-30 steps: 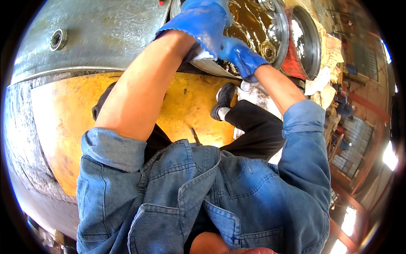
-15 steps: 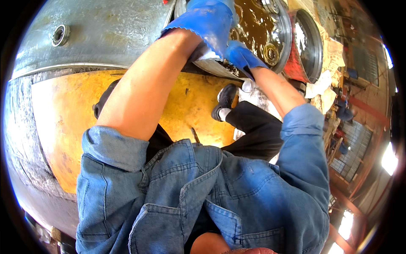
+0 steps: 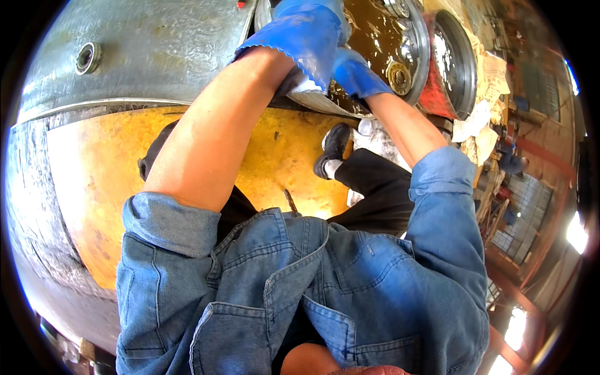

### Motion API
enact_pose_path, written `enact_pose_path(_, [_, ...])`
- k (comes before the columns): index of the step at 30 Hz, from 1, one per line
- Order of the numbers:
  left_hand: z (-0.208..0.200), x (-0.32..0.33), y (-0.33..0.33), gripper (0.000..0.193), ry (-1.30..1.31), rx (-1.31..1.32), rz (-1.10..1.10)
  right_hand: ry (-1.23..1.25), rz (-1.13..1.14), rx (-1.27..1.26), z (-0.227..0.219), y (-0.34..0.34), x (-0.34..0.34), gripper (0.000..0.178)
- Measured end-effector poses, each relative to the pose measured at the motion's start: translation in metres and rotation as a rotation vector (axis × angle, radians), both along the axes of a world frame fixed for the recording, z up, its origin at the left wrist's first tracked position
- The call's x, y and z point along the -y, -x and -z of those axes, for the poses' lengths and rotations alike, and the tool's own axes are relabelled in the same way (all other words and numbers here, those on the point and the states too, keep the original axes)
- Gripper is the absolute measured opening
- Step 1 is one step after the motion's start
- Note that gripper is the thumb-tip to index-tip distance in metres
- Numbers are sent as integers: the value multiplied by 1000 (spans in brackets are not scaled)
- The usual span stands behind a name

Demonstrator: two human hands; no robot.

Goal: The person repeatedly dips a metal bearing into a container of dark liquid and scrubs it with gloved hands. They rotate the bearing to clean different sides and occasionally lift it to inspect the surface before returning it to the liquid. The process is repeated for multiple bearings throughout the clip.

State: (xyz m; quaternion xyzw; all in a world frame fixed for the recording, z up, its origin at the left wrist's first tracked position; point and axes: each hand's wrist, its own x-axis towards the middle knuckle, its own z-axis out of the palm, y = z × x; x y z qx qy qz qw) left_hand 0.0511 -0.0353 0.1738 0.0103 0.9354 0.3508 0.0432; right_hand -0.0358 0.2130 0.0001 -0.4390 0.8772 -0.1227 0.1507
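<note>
My left hand (image 3: 306,34) wears a long blue rubber glove and reaches to the top edge, at the left side of a round basin (image 3: 378,47) of brown oily liquid. Its fingers run out of the picture, so any grip is hidden. My right hand (image 3: 357,74), gloved in blue too, is over the basin's near left part, close against the left glove's cuff. That cuff hides its fingers, and what it touches does not show. An oil-coated bearing ring (image 3: 399,77) is in the basin to the right of my right hand. Another bearing (image 3: 397,7) shows at the top.
A bearing (image 3: 88,59) rests on the grey metal tabletop (image 3: 162,50) at left. Beside the basin stands a red drum (image 3: 440,94) with a grey rim, with stained rags (image 3: 490,81) to its right. A yellow panel (image 3: 100,181) lies below, near my feet.
My right hand has moved slightly up and left, closer in behind the left glove. My left hand has barely shifted. The bearings stay where they were.
</note>
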Motion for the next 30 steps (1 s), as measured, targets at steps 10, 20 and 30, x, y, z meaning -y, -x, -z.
enact_pose_path(10, [8, 29, -15, 30, 50, -17, -91, -316, 115, 188, -60, -34, 70, 30])
enact_pose_path(20, [60, 27, 24, 32, 247, 75, 23, -841, -52, 60, -87, -37, 122, 33])
enact_pose_path(30, [7, 29, -10, 31, 13, 53, -88, -631, 161, -2, -76, -38, 104, 31])
